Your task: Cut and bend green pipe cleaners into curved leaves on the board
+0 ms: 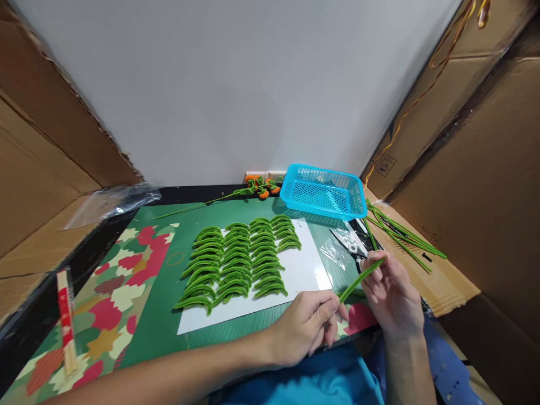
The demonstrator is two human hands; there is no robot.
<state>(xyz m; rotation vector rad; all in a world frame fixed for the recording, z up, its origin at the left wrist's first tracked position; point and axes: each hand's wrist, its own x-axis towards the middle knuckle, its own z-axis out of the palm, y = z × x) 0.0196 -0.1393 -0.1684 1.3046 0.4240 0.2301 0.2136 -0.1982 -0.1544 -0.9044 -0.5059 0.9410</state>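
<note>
Both my hands hold one green pipe cleaner [358, 279] just above the table's near edge. My left hand [306, 326] pinches its lower end. My right hand [390, 292] grips its upper end with curled fingers. On a white sheet [299, 270] to the left lie several rows of bent green pipe-cleaner leaves [240, 256]. Scissors [350, 243] lie just beyond my right hand.
A blue plastic basket [323, 192] stands at the back right. Straight green pipe cleaners [400, 233] lie on cardboard at right. A stem with orange flowers [259, 187] rests by the wall. Wrapped chopsticks [65, 320] lie near left. Cardboard walls enclose both sides.
</note>
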